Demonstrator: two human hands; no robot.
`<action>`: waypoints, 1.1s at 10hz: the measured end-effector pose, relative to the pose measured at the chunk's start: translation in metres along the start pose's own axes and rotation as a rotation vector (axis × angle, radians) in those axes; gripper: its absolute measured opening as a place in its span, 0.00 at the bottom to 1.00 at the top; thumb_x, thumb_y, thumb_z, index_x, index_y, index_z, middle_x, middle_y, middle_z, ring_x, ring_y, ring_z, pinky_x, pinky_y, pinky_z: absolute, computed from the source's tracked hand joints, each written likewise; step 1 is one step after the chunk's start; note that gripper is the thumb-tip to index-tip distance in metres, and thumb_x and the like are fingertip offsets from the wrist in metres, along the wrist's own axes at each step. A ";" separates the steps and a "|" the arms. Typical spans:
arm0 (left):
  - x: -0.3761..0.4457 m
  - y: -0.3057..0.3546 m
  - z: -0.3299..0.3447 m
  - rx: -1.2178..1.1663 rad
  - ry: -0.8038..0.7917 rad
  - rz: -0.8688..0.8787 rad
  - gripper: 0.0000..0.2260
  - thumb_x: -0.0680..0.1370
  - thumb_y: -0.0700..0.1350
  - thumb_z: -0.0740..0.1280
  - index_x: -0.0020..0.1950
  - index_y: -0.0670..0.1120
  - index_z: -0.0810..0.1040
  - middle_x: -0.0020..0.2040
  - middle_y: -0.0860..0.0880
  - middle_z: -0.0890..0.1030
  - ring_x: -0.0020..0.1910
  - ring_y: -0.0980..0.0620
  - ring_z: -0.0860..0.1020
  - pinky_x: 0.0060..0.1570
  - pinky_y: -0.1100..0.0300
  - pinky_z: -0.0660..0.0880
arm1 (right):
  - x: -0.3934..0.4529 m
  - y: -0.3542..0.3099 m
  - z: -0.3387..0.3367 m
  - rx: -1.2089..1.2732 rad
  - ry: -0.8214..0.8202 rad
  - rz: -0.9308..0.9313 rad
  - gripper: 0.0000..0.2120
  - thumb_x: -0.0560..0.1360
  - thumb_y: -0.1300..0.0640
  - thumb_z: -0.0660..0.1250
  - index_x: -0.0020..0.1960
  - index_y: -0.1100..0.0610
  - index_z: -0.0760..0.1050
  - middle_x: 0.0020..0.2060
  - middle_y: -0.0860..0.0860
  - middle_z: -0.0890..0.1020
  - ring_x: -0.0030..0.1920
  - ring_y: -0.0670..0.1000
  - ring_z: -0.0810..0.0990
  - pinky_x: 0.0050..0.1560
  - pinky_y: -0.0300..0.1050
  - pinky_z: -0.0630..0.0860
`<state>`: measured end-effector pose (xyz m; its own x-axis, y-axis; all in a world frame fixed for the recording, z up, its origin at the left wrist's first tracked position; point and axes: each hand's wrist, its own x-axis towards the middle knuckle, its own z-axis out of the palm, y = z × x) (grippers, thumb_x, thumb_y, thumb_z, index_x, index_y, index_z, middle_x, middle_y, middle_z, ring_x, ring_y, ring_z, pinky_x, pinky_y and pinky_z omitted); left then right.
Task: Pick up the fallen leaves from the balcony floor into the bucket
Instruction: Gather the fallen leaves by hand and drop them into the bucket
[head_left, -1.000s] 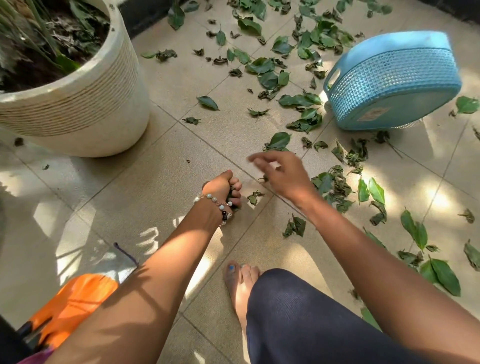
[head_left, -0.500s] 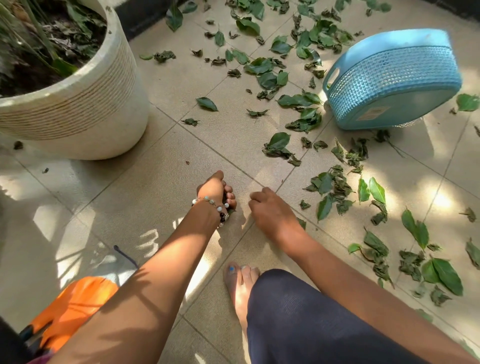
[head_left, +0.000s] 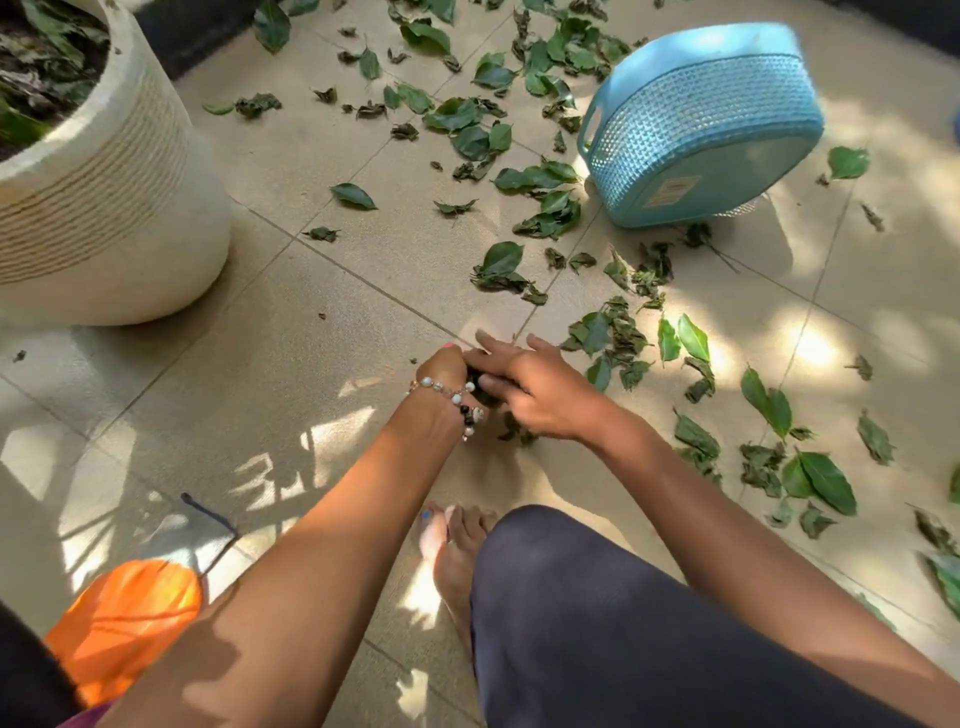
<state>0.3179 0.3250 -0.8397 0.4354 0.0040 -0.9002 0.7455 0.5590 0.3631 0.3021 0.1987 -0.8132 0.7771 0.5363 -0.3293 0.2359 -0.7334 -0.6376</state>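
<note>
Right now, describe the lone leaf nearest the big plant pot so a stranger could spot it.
Start at the big cream ribbed pot on the left, then look right across the tiles toward the blue basket. The first smooth leaf lies alone on bare tile: flat, glossy, dark green, uncrumpled, unlike the small shrivelled scrap just below it.

Lighting: we record bright daylight, dappled. Sun patches fall on the floor tiles (head_left: 322, 291) at right and lower left; lattice-like shadows cross the lower left. Glare washes out the tile beside the bucket (head_left: 701, 124). Quality: we note slight motion blur on the bucket and wide-angle bending at the edges.
</note>
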 end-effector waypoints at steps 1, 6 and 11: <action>0.018 -0.013 0.013 -0.175 0.033 -0.023 0.12 0.83 0.50 0.59 0.40 0.48 0.71 0.35 0.50 0.75 0.27 0.54 0.73 0.23 0.63 0.73 | -0.021 0.006 -0.012 0.435 0.110 0.078 0.19 0.80 0.61 0.60 0.66 0.43 0.73 0.74 0.49 0.66 0.74 0.49 0.63 0.76 0.55 0.54; 0.014 -0.023 0.010 -0.140 0.095 0.082 0.19 0.83 0.56 0.58 0.38 0.44 0.71 0.26 0.52 0.66 0.15 0.57 0.61 0.16 0.71 0.57 | -0.030 0.027 0.057 -0.274 0.207 0.184 0.13 0.77 0.59 0.66 0.60 0.59 0.76 0.57 0.58 0.71 0.59 0.57 0.68 0.54 0.47 0.70; 0.004 -0.028 0.022 0.298 0.201 0.145 0.22 0.81 0.58 0.58 0.51 0.39 0.77 0.43 0.44 0.82 0.42 0.45 0.81 0.54 0.51 0.78 | -0.010 0.010 0.009 0.526 0.498 0.280 0.07 0.70 0.67 0.74 0.44 0.57 0.82 0.38 0.50 0.84 0.38 0.46 0.83 0.36 0.38 0.79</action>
<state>0.3099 0.2909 -0.8483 0.4614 0.2446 -0.8528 0.8104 0.2750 0.5173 0.2916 0.1897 -0.8227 0.9670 0.0180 -0.2542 -0.2188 -0.4525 -0.8645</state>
